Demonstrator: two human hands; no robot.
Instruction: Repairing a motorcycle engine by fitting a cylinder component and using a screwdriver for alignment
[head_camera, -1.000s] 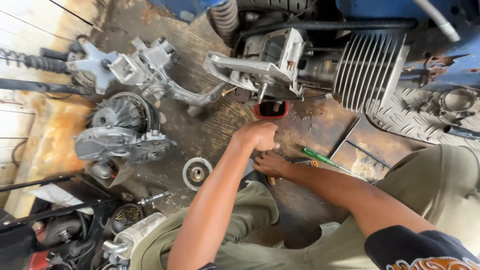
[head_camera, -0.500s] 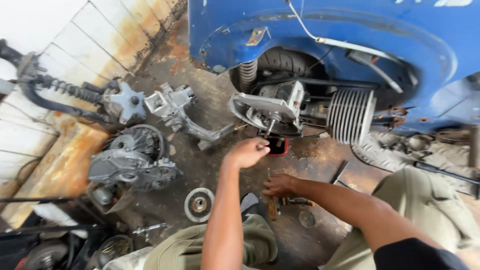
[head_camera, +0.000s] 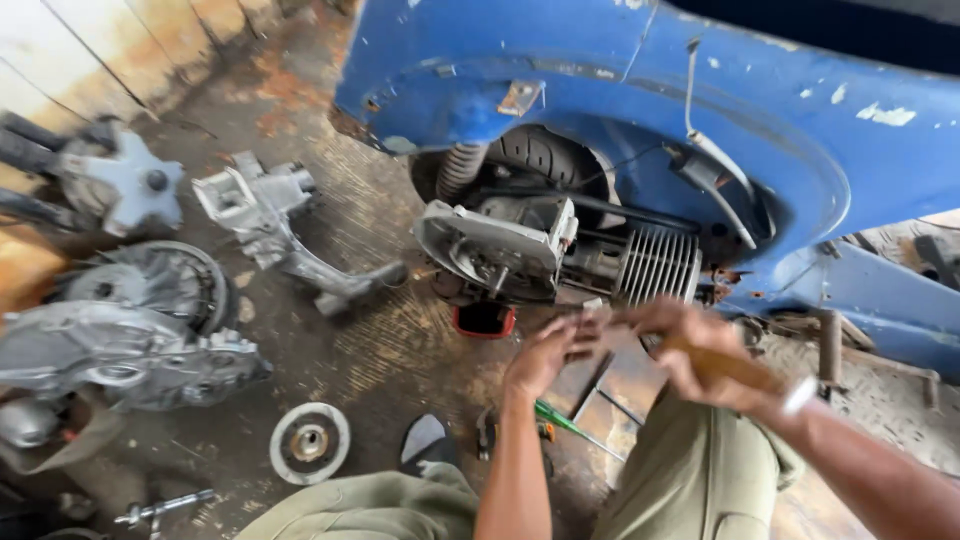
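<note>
Head view showed the left hand (head_camera: 545, 350) with loose grip just below the scooter engine (head_camera: 520, 250); the right hand (head_camera: 690, 350) clenched a wooden-handled tool (head_camera: 725, 365). Engine case open, parts off beside it.

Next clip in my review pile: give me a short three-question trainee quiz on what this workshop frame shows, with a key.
1. True or false: the engine with the finned cylinder sits under the blue scooter body.
2. Which thing lies on the floor below the engine casing? A) red container B) yellow bucket C) white rag
3. What does the right hand hold, and where is the left hand?

Key:
1. True.
2. A.
3. A tool with a brown wooden handle, though blur hides its working end; the left hand is just beside it, in front of the engine, with nothing clearly in its grasp.
</note>
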